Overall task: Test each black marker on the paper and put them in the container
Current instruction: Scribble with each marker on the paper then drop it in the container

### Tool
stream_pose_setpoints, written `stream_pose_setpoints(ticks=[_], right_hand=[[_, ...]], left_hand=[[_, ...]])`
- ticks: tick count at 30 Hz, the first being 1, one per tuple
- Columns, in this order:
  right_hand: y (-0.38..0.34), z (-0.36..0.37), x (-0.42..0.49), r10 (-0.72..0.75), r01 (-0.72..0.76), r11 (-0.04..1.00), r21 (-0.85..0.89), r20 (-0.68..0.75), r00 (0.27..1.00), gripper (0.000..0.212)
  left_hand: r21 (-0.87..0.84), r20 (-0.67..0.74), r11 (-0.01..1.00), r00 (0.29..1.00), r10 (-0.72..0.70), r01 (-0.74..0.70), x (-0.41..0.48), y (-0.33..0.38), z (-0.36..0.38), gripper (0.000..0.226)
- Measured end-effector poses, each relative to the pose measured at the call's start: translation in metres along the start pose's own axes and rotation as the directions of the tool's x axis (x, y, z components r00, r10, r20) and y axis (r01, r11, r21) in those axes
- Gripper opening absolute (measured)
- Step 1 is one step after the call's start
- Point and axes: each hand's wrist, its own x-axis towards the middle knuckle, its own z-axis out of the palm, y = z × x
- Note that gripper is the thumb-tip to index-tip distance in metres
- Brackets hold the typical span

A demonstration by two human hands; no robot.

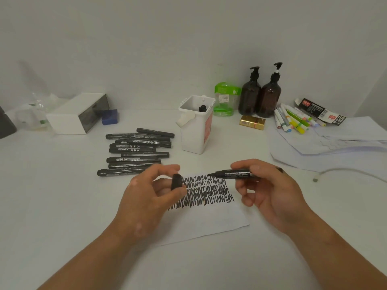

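Note:
My right hand (270, 191) holds an uncapped black marker (236, 174) level above the paper (209, 218), tip pointing left. My left hand (146, 197) pinches the marker's black cap (177, 181) between thumb and fingers, a short way left of the tip. Rows of black zigzag scribbles (206, 191) cover the paper's upper part. Several capped black markers (136, 152) lie in a loose pile on the table to the left. The white container (195, 126) stands behind the paper with one black marker (202, 108) upright inside.
Two brown pump bottles (259, 97) and a green-lidded jar (226, 99) stand at the back. A gold box (252, 122), coloured highlighters (293, 120) and loose sheets (335, 143) lie at the right, with a white cable (345, 172). A white box (77, 114) sits at the left.

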Motion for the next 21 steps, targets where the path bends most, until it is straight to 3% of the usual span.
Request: stream_pose_setpoints(ticks=[3, 7, 13, 16, 18, 21], right_hand=[[-0.003, 0.003, -0.001, -0.013, 0.013, 1.0, -0.015, -0.046, 0.999, 0.013], [-0.005, 0.006, -0.003, -0.074, 0.067, 0.994, -0.081, -0.078, 0.994, 0.011], [-0.002, 0.014, -0.007, -0.079, 0.076, 0.985, -0.155, -0.009, 0.997, 0.021], [0.003, 0.021, -0.008, -0.06, 0.069, 0.972, -0.223, 0.043, 0.997, 0.014], [0.006, 0.026, -0.009, -0.065, 0.078, 0.96, -0.27, 0.055, 0.996, 0.008], [0.008, 0.035, -0.012, -0.072, 0.094, 0.939, -0.332, 0.077, 0.994, 0.015]], left_hand=[[0.021, 0.021, 1.0, 1.0, 0.005, -0.006, 0.002, 0.001, -0.003, 0.028], [0.0, 0.077, 1.0, 0.997, 0.031, -0.031, 0.0, 0.001, -0.001, 0.024], [-0.015, 0.175, 0.996, 0.98, 0.09, -0.088, -0.003, 0.002, 0.004, 0.018], [0.037, 0.222, 0.99, 0.967, 0.128, -0.139, -0.006, 0.002, 0.005, 0.015], [-0.001, 0.235, 0.99, 0.963, 0.136, -0.139, -0.008, 0.002, 0.008, 0.02], [-0.156, 0.192, 0.986, 0.977, 0.089, -0.059, -0.01, 0.004, 0.015, 0.027]])
